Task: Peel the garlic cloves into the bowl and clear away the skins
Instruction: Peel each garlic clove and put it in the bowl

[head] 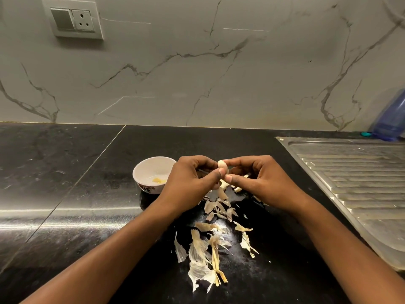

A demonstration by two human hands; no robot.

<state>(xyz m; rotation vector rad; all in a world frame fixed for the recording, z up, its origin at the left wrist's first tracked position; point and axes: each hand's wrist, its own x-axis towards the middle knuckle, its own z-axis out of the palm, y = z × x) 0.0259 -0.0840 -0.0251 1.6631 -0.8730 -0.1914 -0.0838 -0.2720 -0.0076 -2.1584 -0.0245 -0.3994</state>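
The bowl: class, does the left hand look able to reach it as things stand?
Probably yes: the bowl sits beside the left hand, nothing between, though that hand is pinching a garlic clove.

Pale garlic clove [221, 164] mostly covered by the pinching fingertips of left hand [192, 178] and right hand [260, 178]; only its top shows. Left hand hides the right side of small white ceramic bowl [153, 158]; yellowish bits inside too small to identify. Papery garlic skins [219, 207] partly under the hands. Blue translucent plastic bottle [392, 119] and ribbed steel drainboard [350, 172] cut by right edge. Tiny teal object [365, 134] unidentifiable.
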